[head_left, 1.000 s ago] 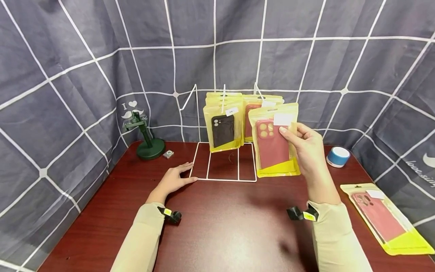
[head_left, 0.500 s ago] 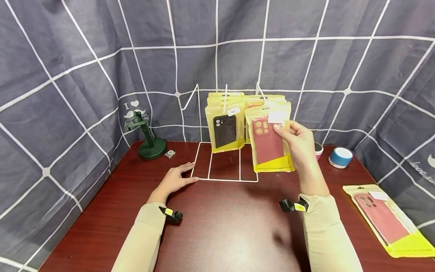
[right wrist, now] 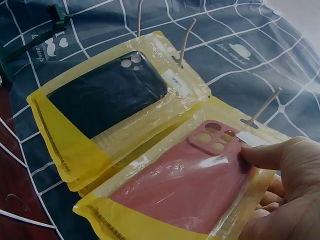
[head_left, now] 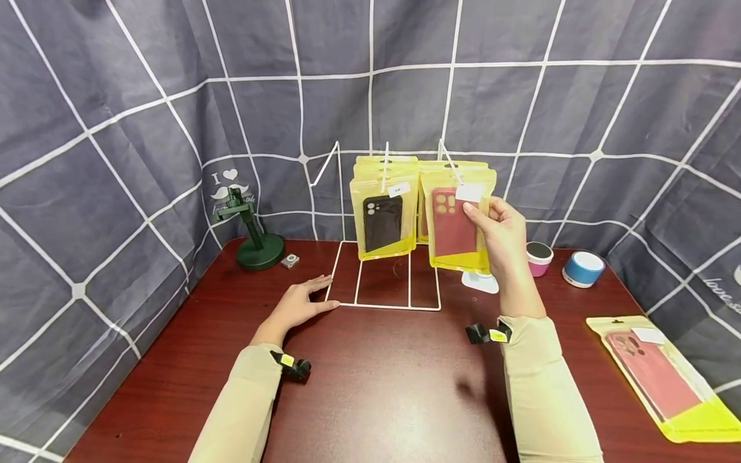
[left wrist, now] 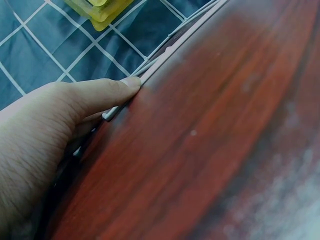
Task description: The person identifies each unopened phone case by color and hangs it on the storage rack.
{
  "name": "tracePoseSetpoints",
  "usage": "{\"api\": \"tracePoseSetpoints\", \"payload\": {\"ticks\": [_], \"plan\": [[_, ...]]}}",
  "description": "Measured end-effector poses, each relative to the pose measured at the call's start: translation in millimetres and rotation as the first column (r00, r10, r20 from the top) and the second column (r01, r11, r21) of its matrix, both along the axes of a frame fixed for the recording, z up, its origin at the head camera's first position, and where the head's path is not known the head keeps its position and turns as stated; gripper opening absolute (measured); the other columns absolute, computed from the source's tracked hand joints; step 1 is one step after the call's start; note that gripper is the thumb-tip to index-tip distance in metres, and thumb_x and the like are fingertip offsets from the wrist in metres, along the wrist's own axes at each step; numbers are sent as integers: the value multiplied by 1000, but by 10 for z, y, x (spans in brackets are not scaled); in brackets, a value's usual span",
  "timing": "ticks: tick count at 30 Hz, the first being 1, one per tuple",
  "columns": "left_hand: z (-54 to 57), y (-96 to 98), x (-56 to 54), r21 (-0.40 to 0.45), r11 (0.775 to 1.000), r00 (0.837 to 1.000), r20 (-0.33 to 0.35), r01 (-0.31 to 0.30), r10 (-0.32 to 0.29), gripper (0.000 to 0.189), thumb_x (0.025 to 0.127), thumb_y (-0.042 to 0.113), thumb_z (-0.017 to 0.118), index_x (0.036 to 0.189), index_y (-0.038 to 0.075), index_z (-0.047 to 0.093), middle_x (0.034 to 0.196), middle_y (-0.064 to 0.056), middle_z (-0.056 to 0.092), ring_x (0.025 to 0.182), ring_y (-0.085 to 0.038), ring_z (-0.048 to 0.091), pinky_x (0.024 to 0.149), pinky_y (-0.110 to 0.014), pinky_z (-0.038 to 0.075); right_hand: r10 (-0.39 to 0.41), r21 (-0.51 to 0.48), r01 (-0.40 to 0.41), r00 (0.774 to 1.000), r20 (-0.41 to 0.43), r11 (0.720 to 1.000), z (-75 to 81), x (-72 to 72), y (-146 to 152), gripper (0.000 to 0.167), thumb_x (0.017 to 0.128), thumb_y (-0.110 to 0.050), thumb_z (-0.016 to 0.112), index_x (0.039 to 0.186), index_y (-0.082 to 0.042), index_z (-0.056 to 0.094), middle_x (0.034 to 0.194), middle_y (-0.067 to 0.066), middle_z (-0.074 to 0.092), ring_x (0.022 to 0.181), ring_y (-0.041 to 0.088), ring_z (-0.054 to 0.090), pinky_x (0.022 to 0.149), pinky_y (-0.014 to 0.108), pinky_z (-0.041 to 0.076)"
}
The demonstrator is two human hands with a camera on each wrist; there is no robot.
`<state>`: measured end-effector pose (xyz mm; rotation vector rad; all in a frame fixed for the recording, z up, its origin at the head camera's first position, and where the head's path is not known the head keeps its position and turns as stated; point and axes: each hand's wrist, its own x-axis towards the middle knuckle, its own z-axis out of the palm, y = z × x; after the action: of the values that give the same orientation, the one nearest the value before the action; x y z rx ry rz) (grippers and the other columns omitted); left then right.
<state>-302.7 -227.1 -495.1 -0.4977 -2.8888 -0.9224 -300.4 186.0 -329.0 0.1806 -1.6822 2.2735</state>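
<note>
My right hand (head_left: 505, 236) pinches a yellow-edged clear bag with a pink phone case (head_left: 453, 225) by its right side, thumb in front near the white label. In the right wrist view, the rack's right hook (right wrist: 266, 105) passes through the slot at the bag's top. On the middle hook hang bags with a black phone case (head_left: 383, 222) in front. More bags hang behind the pink one, mostly hidden. My left hand (head_left: 294, 306) rests at the front left corner of the white wire rack (head_left: 399, 307); its thumb (left wrist: 112, 93) lies on the base wire.
Another bagged pink phone case (head_left: 654, 370) lies at the table's right. A blue round speaker (head_left: 582, 269) and a pink one (head_left: 539, 258) stand behind the right hand, near a white object (head_left: 480, 282). A green stand (head_left: 258, 251) and a small square gadget (head_left: 290, 260) are at left.
My right hand has moved left and away from me with the bagged pink phone case, bringing its top to the right hook. My left hand has stayed on the rack's corner.
</note>
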Motion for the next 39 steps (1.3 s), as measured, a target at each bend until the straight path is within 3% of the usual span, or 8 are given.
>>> {"api": "tracePoseSetpoints", "payload": {"ticks": [9,26,32,39], "plan": [[3,4,8,-2,1000,1000,0,-2,2,79,82,67,71,146,24,56,152,0,48,143,-24,41,114,-51,35,-27,-2,27,1000,-3,1000,-81,-135,-61,28,86,-12,81,110,-4,70,91,7,75,75,18,73,65,29,60],[26,-2,9,3,1000,1000,9,-5,5,78,82,67,71,146,25,56,153,1,48,143,-24,40,114,-51,34,-85,105,84,996,-2,991,-95,-161,-55,34,86,-20,83,114,-6,70,94,3,74,77,18,72,68,29,59],[19,-14,5,-3,1000,1000,0,-7,7,79,81,68,71,146,25,56,153,0,48,143,-24,41,114,-51,34,-97,163,102,995,-37,981,-93,-140,-36,35,87,-22,82,117,-8,70,102,-2,73,90,13,66,78,25,53],[13,3,11,-3,1000,1000,10,-6,6,79,82,66,72,147,24,55,153,0,47,144,-24,40,115,-50,34,-130,197,139,990,-58,971,-96,-105,5,33,86,-22,82,114,-9,70,99,-4,71,91,12,62,78,24,46]]}}
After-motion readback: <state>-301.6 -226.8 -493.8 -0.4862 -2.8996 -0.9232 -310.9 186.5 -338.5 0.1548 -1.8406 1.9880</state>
